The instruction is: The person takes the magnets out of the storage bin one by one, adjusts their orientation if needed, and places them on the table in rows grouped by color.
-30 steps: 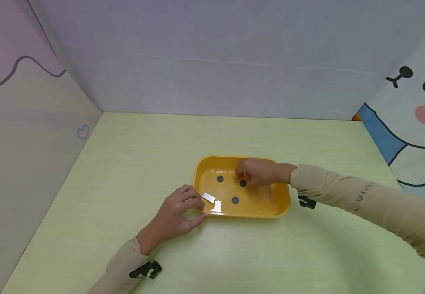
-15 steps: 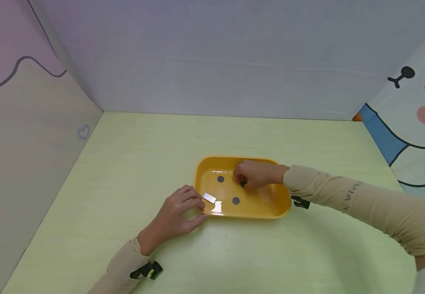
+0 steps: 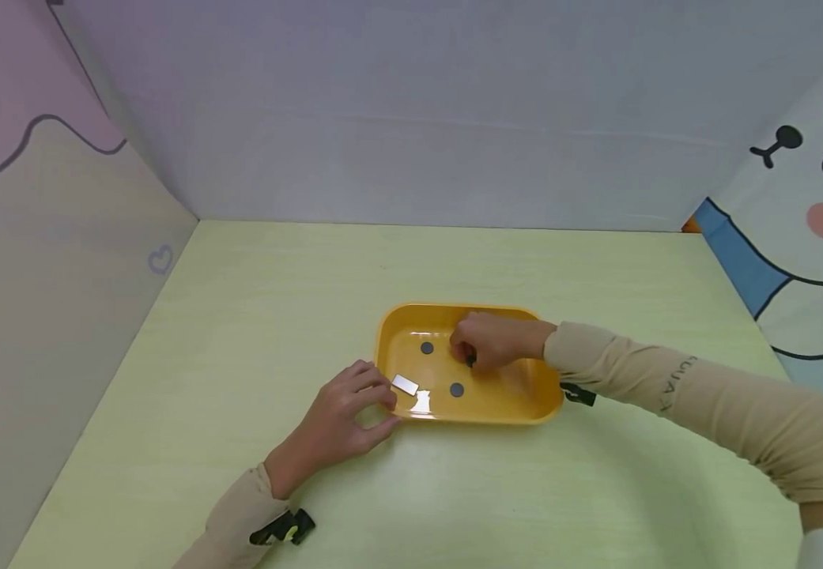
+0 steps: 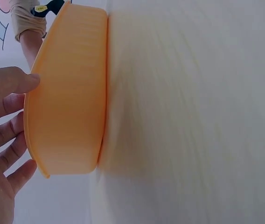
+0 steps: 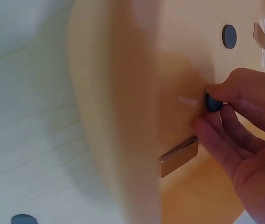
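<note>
A yellow tray [image 3: 496,407] lies on the table. My left hand [image 3: 340,411] holds its near left corner, with the thumb [image 4: 27,83] against the outer wall and fingers at the rim. Inside the tray, my right hand [image 3: 492,341] pinches a dark round disc [image 5: 213,102] between thumb and fingertips, standing tilted. Two grey discs lie flat on the tray floor: one far left [image 3: 427,348], one nearer the front [image 3: 457,390]. A shiny silver bar [image 3: 405,385] sits by the left hand. Another shiny bar [image 5: 179,157], beneath the right hand, is hidden in the head view.
Another dark disc [image 5: 24,219] lies outside the tray in the right wrist view. The pale green table [image 3: 276,316] surrounds the tray. A grey back wall [image 3: 411,118] and printed side panels [image 3: 795,237] bound it.
My right hand has shifted slightly left and closed its fingers on the dark disc, which has gone from showing its flat face to tilted. The left hand and tray hold their places.
</note>
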A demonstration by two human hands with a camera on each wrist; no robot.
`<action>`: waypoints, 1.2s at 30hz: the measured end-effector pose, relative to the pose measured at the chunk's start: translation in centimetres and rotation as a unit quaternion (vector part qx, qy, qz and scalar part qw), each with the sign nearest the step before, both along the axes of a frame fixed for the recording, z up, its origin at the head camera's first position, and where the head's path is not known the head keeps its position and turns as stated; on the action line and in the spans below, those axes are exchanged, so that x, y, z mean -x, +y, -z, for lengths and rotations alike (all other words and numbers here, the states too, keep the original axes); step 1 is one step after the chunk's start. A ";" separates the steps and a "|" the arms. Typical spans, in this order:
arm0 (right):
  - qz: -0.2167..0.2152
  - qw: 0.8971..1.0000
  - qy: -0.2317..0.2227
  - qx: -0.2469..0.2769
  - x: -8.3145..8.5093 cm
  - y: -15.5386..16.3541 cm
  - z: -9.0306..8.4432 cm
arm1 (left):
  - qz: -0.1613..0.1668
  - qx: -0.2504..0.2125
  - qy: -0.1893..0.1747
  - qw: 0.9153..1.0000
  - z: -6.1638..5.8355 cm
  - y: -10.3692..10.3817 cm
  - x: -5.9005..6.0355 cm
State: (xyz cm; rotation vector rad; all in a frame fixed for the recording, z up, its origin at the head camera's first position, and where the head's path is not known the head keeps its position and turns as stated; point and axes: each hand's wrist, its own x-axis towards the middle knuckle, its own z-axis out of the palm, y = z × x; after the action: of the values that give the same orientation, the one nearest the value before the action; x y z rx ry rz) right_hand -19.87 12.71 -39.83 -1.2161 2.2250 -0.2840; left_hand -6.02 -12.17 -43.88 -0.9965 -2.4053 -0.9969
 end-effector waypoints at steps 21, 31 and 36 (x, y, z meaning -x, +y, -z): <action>-0.009 1.000 -0.023 0.018 -0.2 0.1 0.0 | -0.002 0.011 -0.002 1.000 -0.2 0.0 -0.1; -0.007 0.998 -0.035 0.056 -0.1 0.3 0.1 | -0.001 0.018 -0.008 1.000 -0.8 0.0 0.2; 0.006 0.997 -0.044 0.070 0.1 0.3 0.0 | 0.000 0.022 -0.007 1.000 -1.2 -0.1 0.4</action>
State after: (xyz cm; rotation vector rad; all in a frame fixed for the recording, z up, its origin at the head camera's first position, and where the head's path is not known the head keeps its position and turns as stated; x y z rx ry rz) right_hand -19.96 13.01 -39.78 -1.2374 2.1666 -0.4955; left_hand -6.43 -12.27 -42.72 -1.0071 -2.4495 -0.9578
